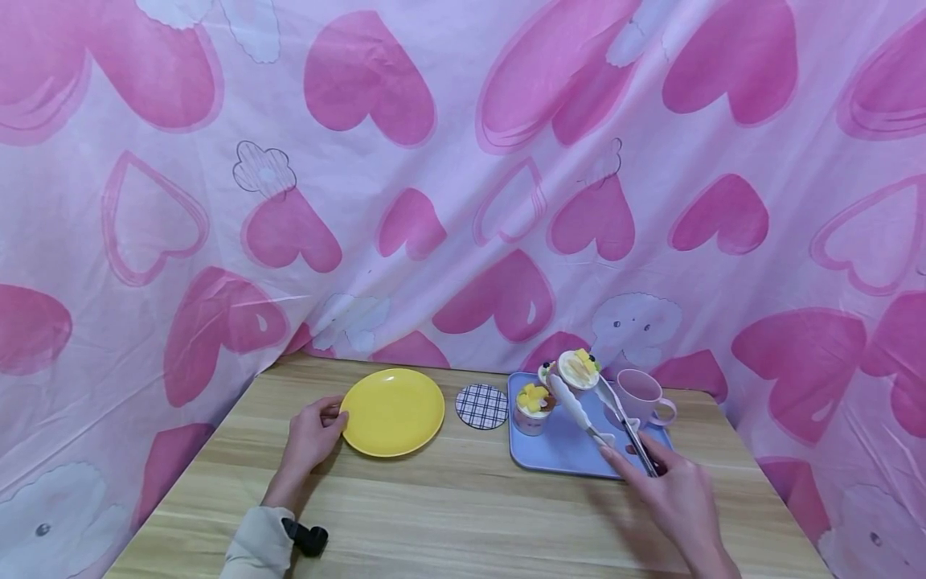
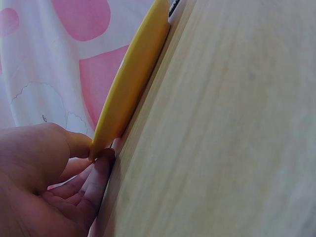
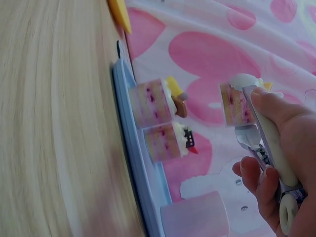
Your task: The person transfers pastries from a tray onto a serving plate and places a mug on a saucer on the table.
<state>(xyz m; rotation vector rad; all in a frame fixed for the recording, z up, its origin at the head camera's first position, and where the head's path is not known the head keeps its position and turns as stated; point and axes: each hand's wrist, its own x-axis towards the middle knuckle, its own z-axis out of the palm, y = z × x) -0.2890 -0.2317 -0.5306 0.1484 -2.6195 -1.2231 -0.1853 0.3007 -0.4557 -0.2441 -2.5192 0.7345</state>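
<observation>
Head view: my left hand (image 1: 314,434) pinches the edge of the yellow plate (image 1: 393,412), which lies on the table (image 1: 434,515). My right hand (image 1: 676,488) holds the tongs (image 1: 571,404), and their tips squeeze a little cake cup (image 1: 579,371) up over the blue tray (image 1: 557,461). Two other cake cups (image 1: 531,418) and a pink mug (image 1: 638,394) are on the tray.

Left wrist view: my thumb is on top of the plate's rim and my fingers are under it. The plate looks hard and smooth, so I think it could slide; the rim seems a good spot to hold.

Right wrist view: my thumb presses one side of the tongs and my fingers curl round the other. The little cake cup looks light and a bit slippery, and its creamy top may squish. I'd grab its straight sides, gently.
</observation>
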